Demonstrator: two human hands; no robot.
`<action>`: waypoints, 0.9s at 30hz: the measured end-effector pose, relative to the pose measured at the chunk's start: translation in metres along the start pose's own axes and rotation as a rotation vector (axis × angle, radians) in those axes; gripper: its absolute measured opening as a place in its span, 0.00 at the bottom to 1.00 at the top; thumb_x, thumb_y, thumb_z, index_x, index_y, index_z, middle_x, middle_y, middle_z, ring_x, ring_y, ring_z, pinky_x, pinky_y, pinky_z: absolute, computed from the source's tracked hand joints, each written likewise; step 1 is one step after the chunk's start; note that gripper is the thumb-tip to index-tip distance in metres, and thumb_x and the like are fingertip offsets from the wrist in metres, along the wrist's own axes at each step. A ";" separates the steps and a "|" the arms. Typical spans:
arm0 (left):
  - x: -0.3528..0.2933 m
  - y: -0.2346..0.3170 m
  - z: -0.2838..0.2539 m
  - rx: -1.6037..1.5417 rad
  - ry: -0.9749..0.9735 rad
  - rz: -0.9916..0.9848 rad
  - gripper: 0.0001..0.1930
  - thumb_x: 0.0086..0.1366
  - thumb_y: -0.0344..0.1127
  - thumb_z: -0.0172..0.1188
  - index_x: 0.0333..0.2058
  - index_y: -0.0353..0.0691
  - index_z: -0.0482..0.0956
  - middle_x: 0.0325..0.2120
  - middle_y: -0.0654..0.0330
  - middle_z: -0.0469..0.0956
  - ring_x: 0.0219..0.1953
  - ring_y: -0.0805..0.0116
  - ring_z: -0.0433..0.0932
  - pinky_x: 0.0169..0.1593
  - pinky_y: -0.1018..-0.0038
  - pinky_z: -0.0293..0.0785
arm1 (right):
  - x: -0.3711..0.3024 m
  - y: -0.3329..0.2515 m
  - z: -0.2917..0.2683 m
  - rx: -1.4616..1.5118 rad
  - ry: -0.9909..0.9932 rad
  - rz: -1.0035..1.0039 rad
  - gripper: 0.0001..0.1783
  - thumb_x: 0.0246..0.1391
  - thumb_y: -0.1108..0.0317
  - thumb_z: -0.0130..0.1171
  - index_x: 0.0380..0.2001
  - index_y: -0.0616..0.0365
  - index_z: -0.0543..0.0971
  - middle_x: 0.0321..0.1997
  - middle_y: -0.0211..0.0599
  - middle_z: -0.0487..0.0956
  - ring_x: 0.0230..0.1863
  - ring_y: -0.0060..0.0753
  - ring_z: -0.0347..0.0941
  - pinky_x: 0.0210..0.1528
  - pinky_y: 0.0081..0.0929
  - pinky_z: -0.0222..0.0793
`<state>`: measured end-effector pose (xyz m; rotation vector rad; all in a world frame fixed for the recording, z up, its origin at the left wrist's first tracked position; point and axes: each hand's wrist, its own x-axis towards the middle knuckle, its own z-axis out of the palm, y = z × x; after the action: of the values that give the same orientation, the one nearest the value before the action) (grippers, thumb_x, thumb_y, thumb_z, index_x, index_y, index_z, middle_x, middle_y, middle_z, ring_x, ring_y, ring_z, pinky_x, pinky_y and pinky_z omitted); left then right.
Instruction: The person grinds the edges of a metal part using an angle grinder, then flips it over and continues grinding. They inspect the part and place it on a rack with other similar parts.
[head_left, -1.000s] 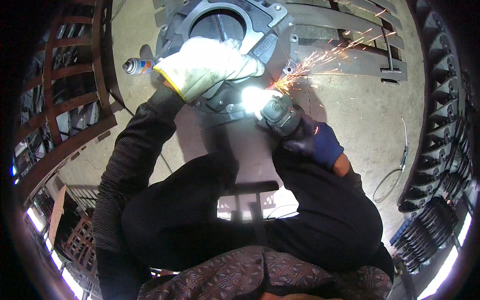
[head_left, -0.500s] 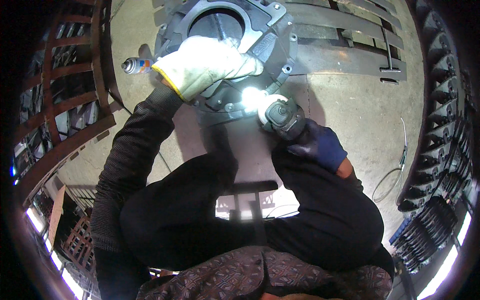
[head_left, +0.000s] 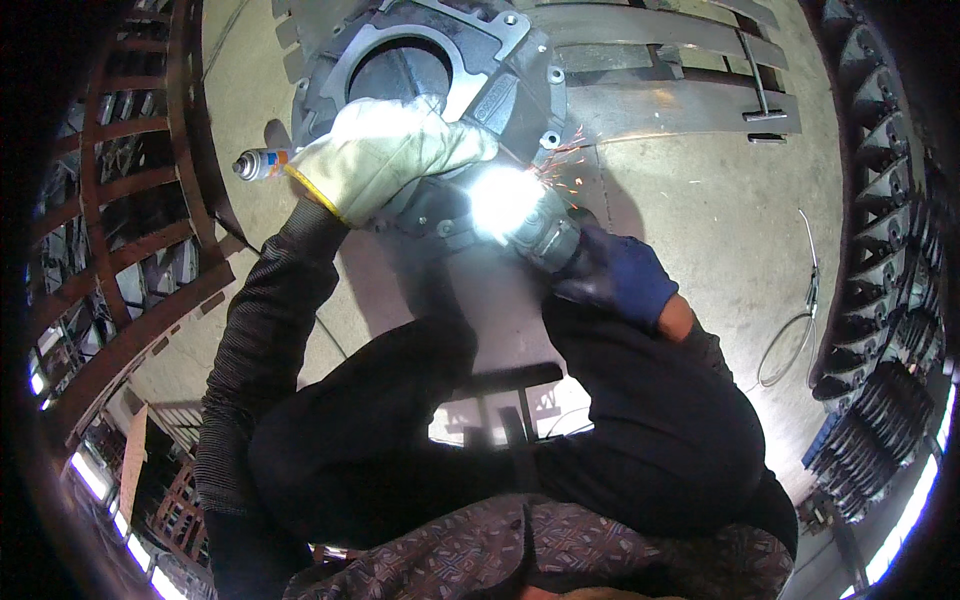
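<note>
A large grey cast-metal housing with a round opening lies on the floor in front of me. My left hand, in a white glove with a yellow cuff, is closed on the housing beside the opening. In a dark blue glove, my right hand grips an angle grinder. The grinder's head is at the near right part of the housing, and orange sparks fly off to the right. Bright glare hides the disc and the spot it touches.
A spray can lies left of the housing. Flat metal bars are at the far right, with a T-shaped rod across them. Brown metal racks stand at left, rows of dark parts at right. A thin hose lies on the floor.
Sparks now fly from the housing, and the glare has grown over the grinder's disc. The grinder has tilted and shifted left with my right hand. My left hand stays on the housing.
</note>
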<state>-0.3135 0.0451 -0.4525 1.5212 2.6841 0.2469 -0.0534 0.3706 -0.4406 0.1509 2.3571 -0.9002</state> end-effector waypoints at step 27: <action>0.010 0.012 -0.019 0.000 0.003 0.070 0.14 0.72 0.43 0.57 0.53 0.51 0.80 0.37 0.53 0.82 0.39 0.51 0.83 0.48 0.58 0.77 | 0.001 -0.007 -0.006 -0.015 -0.009 -0.039 0.46 0.52 0.40 0.71 0.66 0.57 0.68 0.43 0.59 0.86 0.47 0.64 0.83 0.52 0.55 0.78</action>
<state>-0.3107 0.0573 -0.4314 1.6180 2.6357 0.2520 -0.0588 0.3687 -0.4336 0.0951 2.3653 -0.8995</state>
